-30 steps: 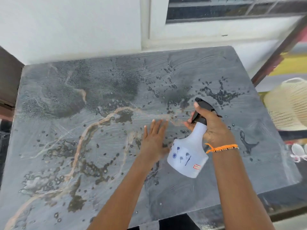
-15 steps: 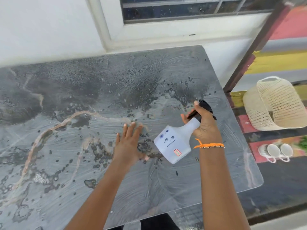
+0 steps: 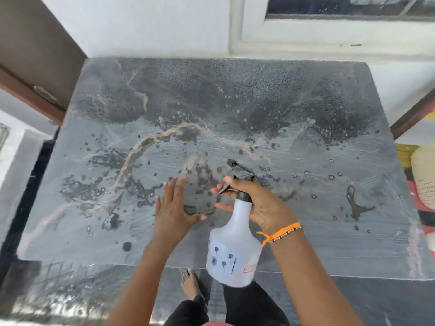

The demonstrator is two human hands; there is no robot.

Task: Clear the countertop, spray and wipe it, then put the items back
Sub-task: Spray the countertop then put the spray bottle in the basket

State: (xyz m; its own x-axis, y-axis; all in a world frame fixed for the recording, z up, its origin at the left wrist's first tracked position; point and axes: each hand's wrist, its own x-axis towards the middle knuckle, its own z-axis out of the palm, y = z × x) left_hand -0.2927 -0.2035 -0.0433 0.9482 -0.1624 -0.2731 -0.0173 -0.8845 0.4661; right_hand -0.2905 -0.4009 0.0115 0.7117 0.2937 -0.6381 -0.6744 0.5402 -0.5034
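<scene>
the spray bottle [image 3: 231, 252] hangs over the near edge of the surface [image 3: 294, 109], nozzle pointing away across the wet stone. i judge it light, thin stiff plastic (it looks mostly empty, though i can't be sure), and slick if the spray reaches it, so the neck under the black trigger is the place to hold. my right hand [image 3: 261, 205] is wrapped there, fingers at the trigger. my left hand [image 3: 175, 208] lies flat and spread on the surface, holding nothing. a pale basket [image 3: 424, 175] sits off to the right.
</scene>
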